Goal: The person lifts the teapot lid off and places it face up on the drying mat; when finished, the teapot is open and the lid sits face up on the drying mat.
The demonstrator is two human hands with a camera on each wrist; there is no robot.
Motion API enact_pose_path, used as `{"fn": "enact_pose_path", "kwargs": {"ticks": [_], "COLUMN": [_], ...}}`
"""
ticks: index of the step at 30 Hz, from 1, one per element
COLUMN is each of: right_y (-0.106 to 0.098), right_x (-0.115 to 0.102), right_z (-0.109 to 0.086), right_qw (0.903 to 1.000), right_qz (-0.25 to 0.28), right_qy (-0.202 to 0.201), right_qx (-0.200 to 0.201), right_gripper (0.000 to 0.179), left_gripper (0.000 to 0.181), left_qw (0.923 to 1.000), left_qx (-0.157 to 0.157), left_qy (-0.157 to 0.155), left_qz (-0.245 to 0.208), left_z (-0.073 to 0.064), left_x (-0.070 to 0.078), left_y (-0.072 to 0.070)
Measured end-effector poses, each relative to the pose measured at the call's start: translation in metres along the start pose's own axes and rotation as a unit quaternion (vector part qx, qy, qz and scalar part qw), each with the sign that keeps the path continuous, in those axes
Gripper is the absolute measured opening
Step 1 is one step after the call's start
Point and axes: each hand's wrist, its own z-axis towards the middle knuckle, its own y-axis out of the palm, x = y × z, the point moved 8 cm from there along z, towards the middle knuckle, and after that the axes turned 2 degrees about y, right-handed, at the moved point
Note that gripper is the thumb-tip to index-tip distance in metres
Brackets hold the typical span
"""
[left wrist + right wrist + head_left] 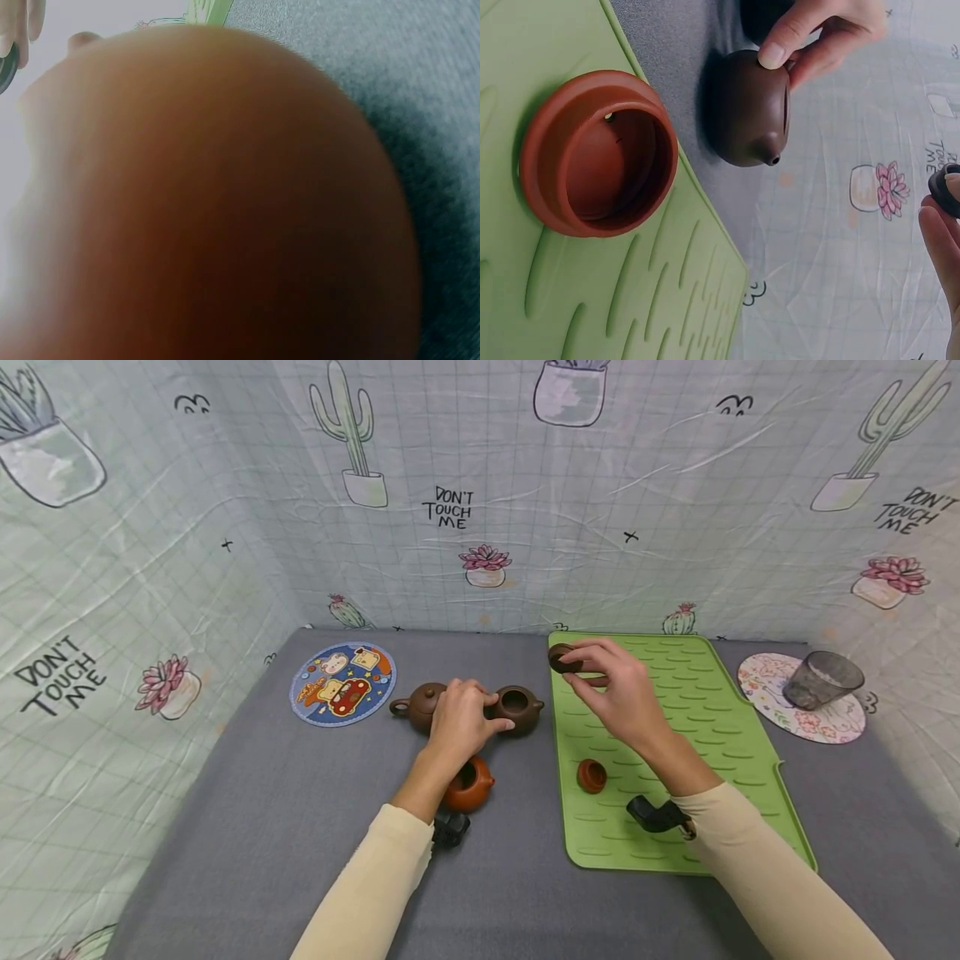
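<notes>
My left hand [459, 720] grips a lidless dark brown teapot [527, 720] at its handle side; the thumb lies by its rim in the right wrist view. Its opening faces up and its spout points right. My right hand [617, 689] pinches a dark round teapot lid [562, 658] above the green mat's left edge. Another dark brown teapot [422, 703], lid on, stands partly behind my left hand. Below my left wrist sits a lidless reddish-brown teapot [471, 787], partly covered by the forearm. Its blurred body [225, 195] fills the left wrist view.
A reddish-brown lid [600, 154] rests on the green ridged mat [675, 852], hollow side showing. A blue patterned round mat [303, 672] lies at the back left. At the right, a grey translucent cup [823, 680] is on a floral mat [832, 729]. Printed cloth [562, 485] forms the back.
</notes>
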Motion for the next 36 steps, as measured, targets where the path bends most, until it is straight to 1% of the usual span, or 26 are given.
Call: {"fn": "enact_pose_path", "kwargs": {"ticks": [3,9,21,36], "right_y": [-0.002,-0.002,-0.005,-0.004], "right_x": [0.002,0.003,0.009,0.016], "right_z": [-0.001,-0.003,-0.007,-0.013], "right_qw": [0.9999,1.0,0.9998,0.9999], "right_qz": [0.007,0.001,0.002,-0.013], "right_qy": [0.006,0.004,0.02,0.009], "right_qx": [0.005,0.003,0.009,0.003], "right_gripper": [0.02,0.019,0.019,0.02], "left_gripper": [0.052,0.051,0.052,0.052], "left_qw": [1.0,1.0,0.9999,0.9999], "left_qx": [-0.002,-0.003,-0.011,-0.014], "left_qy": [-0.001,-0.005,-0.007,-0.008], "left_qz": [0.0,0.001,0.005,0.005], "left_z": [0.0,0.0,0.0,0.001], "left_x": [0.0,-0.001,-0.001,-0.001], "left_y": [0.0,0.0,0.001,0.001]}}
